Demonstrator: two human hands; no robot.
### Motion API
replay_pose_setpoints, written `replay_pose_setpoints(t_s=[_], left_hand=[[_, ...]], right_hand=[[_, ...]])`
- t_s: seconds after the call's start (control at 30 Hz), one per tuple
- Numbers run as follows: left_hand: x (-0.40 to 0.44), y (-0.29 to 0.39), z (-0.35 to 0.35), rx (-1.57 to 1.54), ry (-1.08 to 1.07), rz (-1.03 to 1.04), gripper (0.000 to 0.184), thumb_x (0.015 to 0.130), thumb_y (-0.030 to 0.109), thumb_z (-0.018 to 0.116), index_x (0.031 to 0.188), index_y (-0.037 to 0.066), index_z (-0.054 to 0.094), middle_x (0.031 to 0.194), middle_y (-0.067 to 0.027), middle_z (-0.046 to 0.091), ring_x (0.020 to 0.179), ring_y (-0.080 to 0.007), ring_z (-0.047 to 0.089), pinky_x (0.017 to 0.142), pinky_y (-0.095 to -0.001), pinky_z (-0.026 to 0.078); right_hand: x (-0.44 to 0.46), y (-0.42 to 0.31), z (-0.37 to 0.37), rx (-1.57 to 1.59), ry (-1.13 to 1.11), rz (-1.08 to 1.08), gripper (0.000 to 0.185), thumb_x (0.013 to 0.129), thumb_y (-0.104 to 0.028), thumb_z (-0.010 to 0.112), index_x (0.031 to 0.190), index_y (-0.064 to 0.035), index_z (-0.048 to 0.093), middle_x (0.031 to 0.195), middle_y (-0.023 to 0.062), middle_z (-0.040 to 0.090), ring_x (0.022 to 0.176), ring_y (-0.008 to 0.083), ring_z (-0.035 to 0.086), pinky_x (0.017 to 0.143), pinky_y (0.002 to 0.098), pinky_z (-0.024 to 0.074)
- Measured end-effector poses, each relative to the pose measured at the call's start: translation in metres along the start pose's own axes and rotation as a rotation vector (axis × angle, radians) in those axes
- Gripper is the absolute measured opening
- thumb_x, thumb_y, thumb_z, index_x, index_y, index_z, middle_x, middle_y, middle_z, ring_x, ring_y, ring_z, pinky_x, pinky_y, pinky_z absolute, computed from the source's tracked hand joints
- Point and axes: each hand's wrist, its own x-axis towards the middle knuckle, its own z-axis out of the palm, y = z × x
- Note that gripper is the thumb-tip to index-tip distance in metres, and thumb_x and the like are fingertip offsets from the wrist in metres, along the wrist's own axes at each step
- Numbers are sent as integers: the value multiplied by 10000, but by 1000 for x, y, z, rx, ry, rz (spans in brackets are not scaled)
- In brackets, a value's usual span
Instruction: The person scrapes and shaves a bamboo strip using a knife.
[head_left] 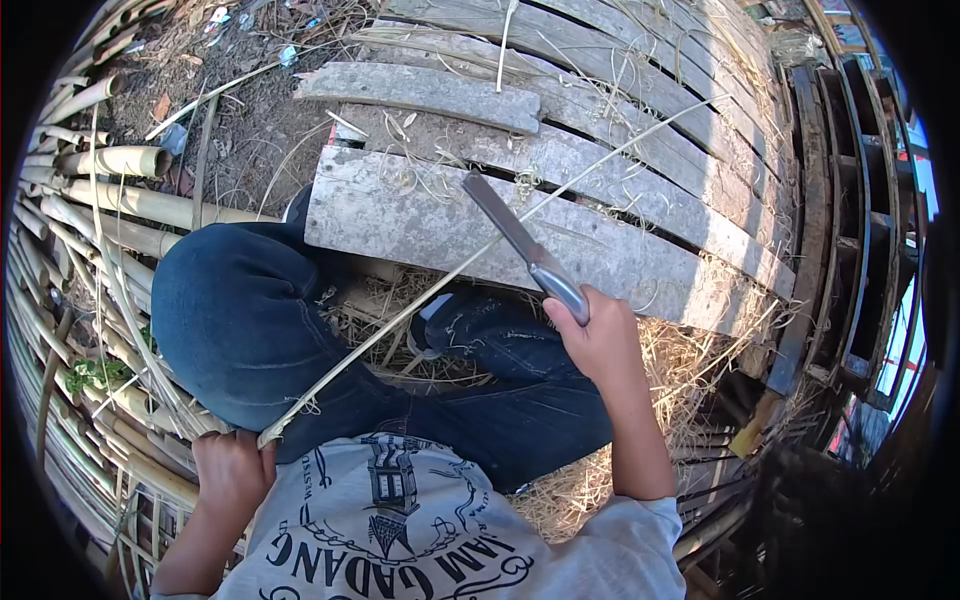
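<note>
My right hand (602,338) is wrapped round the metal handle of a long knife (508,225). Its broad blade points up and left above the wooden planks. A thin bamboo strip (400,319) runs slantwise from my lap to the far right of the planks, crossing at the blade; whether the blade touches it I cannot tell. My left hand (232,467) is closed round the strip's near end, beside my left hip. Small frayed fibres hang from the strip near that hand.
A worn plank platform (400,205) with gaps lies before my legs, strewn with curled shavings. A loose board (420,93) rests on it. Bamboo poles (120,162) are piled at left. Straw-like shavings (660,385) heap at right, near stacked wooden pallets (850,215).
</note>
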Motion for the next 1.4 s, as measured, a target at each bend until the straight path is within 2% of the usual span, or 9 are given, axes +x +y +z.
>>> replay_pose_setpoints(t_s=[0.03, 0.2, 0.4, 0.63, 0.77, 0.83, 0.87, 1.03, 1.4], left_hand=[[1, -1, 1, -5, 3, -7, 264, 737, 236, 706, 611, 45, 575, 520, -152, 571, 462, -338, 567, 526, -429, 440], [3, 2, -1, 2, 10, -2, 270, 751, 239, 697, 606, 49, 573, 515, -153, 569, 463, -339, 575, 517, -434, 440], [3, -3, 2, 11, 55, 67, 287, 765, 247, 687, 591, 46, 577, 502, -160, 562, 453, -338, 578, 509, -436, 455], [8, 2, -4, -3, 78, 48, 346, 822, 239, 658, 564, 17, 592, 517, -197, 573, 468, -365, 588, 499, -450, 463], [13, 9, -25, -91, 122, 65, 421, 876, 275, 626, 569, -11, 616, 546, -210, 587, 507, -393, 597, 539, -460, 490], [16, 3, -30, -326, -180, -56, 445, 915, 299, 595, 592, -5, 634, 568, -204, 606, 529, -382, 612, 555, -446, 499], [18, 5, -37, -326, -242, -103, 462, 939, 333, 568, 625, 7, 658, 601, -192, 629, 587, -363, 638, 593, -429, 505], [28, 2, -48, -441, -398, -115, 472, 960, 379, 526, 692, 27, 690, 637, -154, 648, 653, -318, 651, 651, -397, 498], [38, 0, -50, -558, -627, -207, 543, 995, 420, 469, 660, 32, 648, 495, -43, 525, 478, -143, 528, 503, -292, 421]], right_hand=[[-4, -2, 1, -85, -86, -142, 550, 852, -522, 641, 722, 12, 637, 600, 241, 589, 586, 429, 612, 561, 486, 473], [51, 73, -13, 6, 266, 239, 595, 913, -503, 575, 670, 39, 615, 539, 203, 555, 526, 372, 592, 520, 450, 430], [16, 30, -19, -64, 166, 136, 603, 887, -524, 595, 719, 53, 640, 595, 245, 594, 592, 406, 630, 576, 478, 482], [-43, -33, 33, 365, -154, -40, 423, 842, -394, 704, 753, 14, 633, 592, 171, 576, 535, 337, 573, 531, 387, 445], [-61, -51, 85, 690, -155, -40, 359, 860, -295, 705, 715, 6, 574, 546, 82, 521, 510, 163, 509, 514, 327, 404], [-68, -62, 99, 955, -304, -52, 360, 857, -310, 699, 705, -9, 570, 564, 89, 557, 462, 201, 570, 481, 352, 449], [-73, -66, 90, 1146, -562, 102, 312, 875, -260, 680, 715, -28, 546, 562, 23, 523, 442, 109, 521, 420, 286, 418], [-68, -39, 95, 1323, -897, 161, 278, 886, -255, 670, 779, -37, 534, 587, 22, 536, 439, 98, 523, 409, 258, 449], [-28, -9, 67, 1236, -193, 204, 318, 992, -373, 497, 959, -59, 534, 647, 15, 538, 461, 85, 505, 407, 247, 432]])
